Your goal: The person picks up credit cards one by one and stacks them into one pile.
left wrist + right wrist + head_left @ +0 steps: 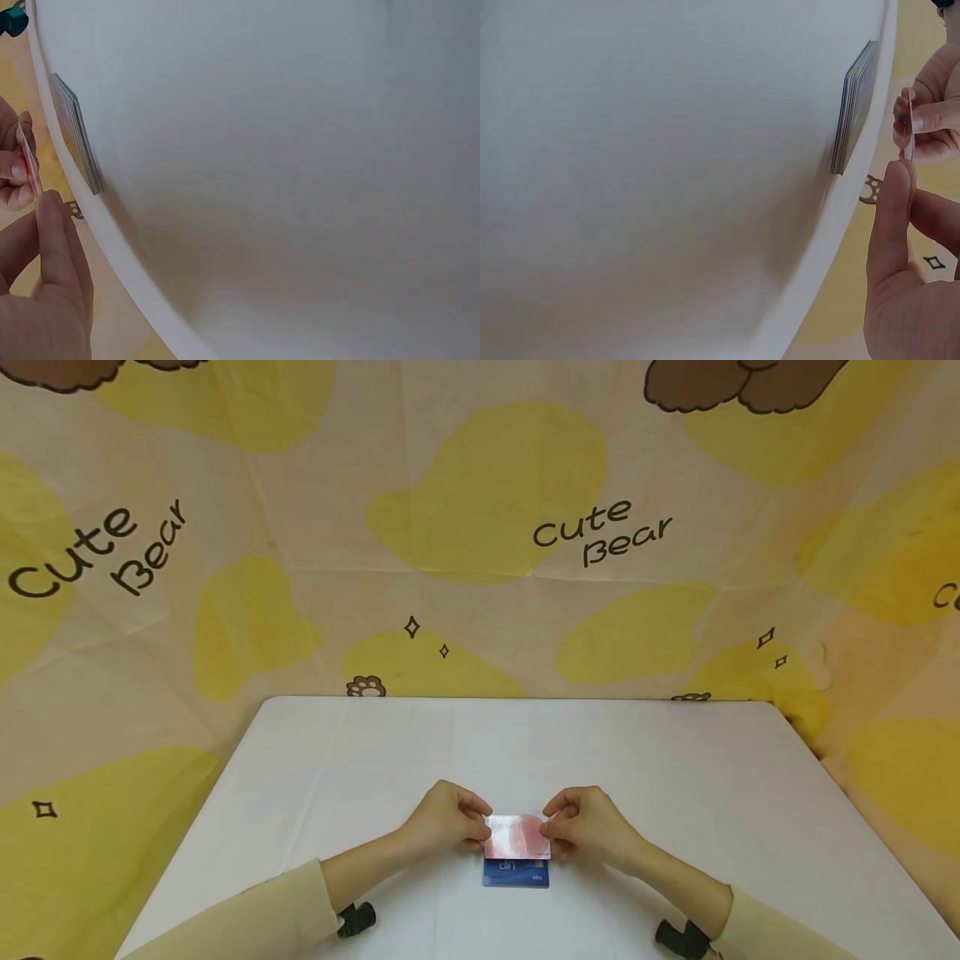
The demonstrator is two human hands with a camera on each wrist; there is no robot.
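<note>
A glossy pink and white card (516,838) is held up by its two short sides. My left hand (441,820) pinches its left edge between thumb and fingers, while my right hand (594,825) pinches the right edge. Beneath it in the head view shows a blue card (515,875) with "VIP" printed upside down; its far part is hidden behind the pink card. Both wrist views show a thin stack of cards (79,139) lying on the table, and the pink card (909,139) appears edge-on, raised apart from that stack.
The white table (360,760) has rounded far corners and reaches back to a hanging cloth (480,602) with yellow patches and "Cute Bear" lettering. Dark wrist-worn devices (357,919) sit below both forearms, near the beige sleeve cuffs.
</note>
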